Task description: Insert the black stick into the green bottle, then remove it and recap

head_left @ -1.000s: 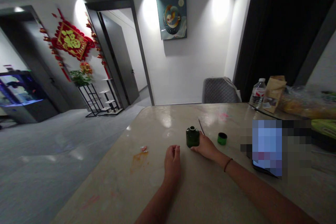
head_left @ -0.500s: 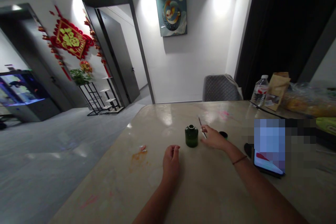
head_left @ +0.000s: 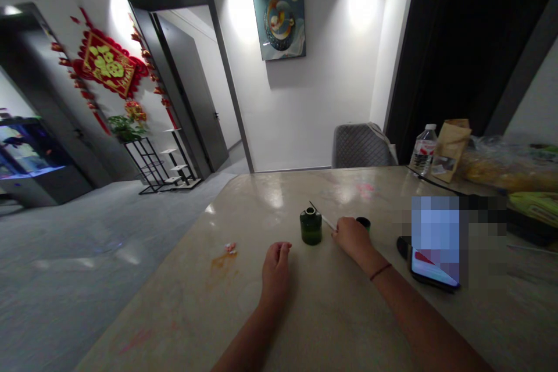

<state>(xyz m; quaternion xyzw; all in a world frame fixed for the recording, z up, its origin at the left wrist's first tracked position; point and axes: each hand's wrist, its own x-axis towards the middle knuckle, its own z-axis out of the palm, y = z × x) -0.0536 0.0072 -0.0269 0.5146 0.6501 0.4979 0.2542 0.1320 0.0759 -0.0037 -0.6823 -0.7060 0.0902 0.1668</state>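
A dark green glass bottle (head_left: 311, 228) stands upright on the table, its narrow mouth uncovered. Just right of it, my right hand (head_left: 352, 237) is closed on a thin stick (head_left: 328, 222), white near the fingers and dark toward the far end. The stick slants up and left, and its dark end appears by the bottle's neck; I cannot tell whether they touch. My left hand (head_left: 276, 264) rests on the table left of the bottle, fingers loosely curled in, with nothing visible in them. Behind my right hand is a small dark green cup-like piece (head_left: 363, 223), partly hidden.
The pale table (head_left: 196, 314) has orange stains and a small pinkish lump (head_left: 230, 247) on the left. On the right are a lit phone (head_left: 433, 267), a plastic water bottle (head_left: 424, 148), a brown paper bag (head_left: 451, 148) and clear plastic bags. A grey chair (head_left: 362, 145) is behind the table.
My right hand has turned, and the stick has tipped from near upright to slanting left toward the bottle's neck. The whole view has shifted slightly; my left hand stays beside the bottle.
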